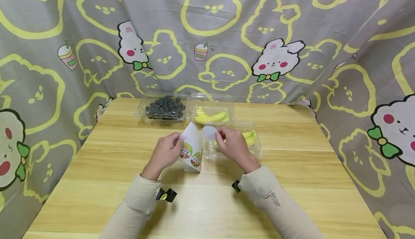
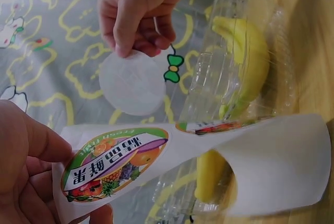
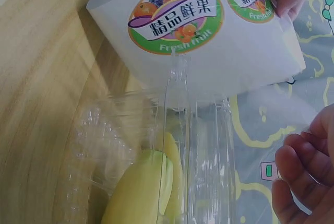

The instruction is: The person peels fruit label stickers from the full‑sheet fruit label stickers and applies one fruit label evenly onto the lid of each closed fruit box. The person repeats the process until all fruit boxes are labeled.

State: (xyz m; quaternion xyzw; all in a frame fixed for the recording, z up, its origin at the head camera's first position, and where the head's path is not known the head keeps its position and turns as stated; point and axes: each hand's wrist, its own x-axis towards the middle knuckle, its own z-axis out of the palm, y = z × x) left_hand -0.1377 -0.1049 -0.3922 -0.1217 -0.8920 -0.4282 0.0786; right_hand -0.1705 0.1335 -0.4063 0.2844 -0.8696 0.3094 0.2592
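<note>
From my end I have the right hand (image 1: 233, 141) pinching a pale disc (image 1: 209, 132) by its edge, thumb and fingers together on the side toward the table's right edge. The left hand (image 1: 165, 150) has its fingers clamped on a curling white sheet (image 1: 193, 134) printed with oval fruit labels (image 2: 116, 164); I read "Fresh fruit" on one. The disc shows the head view a plain face, so I take it for a peeled label, though I can't read it.

The relation I watch is disc to near box (image 2: 206, 78), a clear one with bananas (image 2: 253, 51) inside. It sits right of the table's middle, its long side roughly along the table's back edge. In the head view the disc overlaps its far left corner, and the left wrist view puts the disc higher than the box, apart from it. I judge the right hand the nearer one, with the box below it and a little to its right. The sheet stands between the left hand and the box, its long axis slanting down toward the table (image 1: 97, 181); whether it touches there I cannot tell.

By the back edge stand the grapes (image 1: 165, 107) in their own box, left, and more bananas beside them.
</note>
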